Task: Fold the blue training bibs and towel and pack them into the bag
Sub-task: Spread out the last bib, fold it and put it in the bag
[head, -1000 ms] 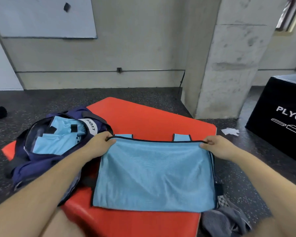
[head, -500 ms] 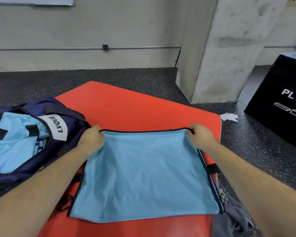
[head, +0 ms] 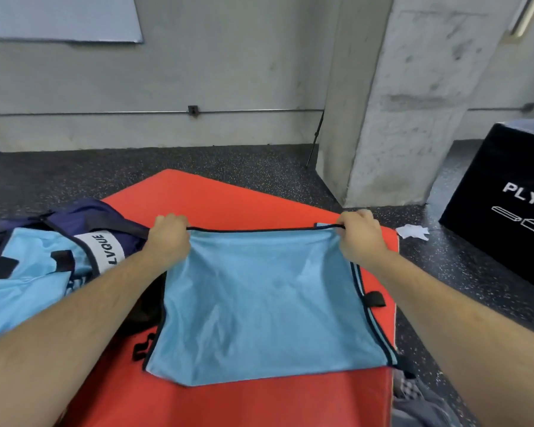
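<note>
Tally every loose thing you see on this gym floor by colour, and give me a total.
Navy: 1, bag
Light blue: 2, bib, bundle in the bag, pieces uncountable
Red: 1, mat
Black: 1, plyo box
Grey: 1, cloth
White: 1, floor scrap
Total: 7

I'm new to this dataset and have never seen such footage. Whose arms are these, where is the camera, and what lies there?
There is no machine here. The picture comes from a wide-angle camera worn on a person's head, looking forward and down, so the two bare arms are the wearer's own. The left hand and right hand each grip the far edge of a light blue bib, which lies spread on a red mat on the floor. To the left sits an open navy bag with more blue fabric inside. A grey cloth, perhaps the towel, lies crumpled by the mat's near right corner. A black box stands on the right.
</note>
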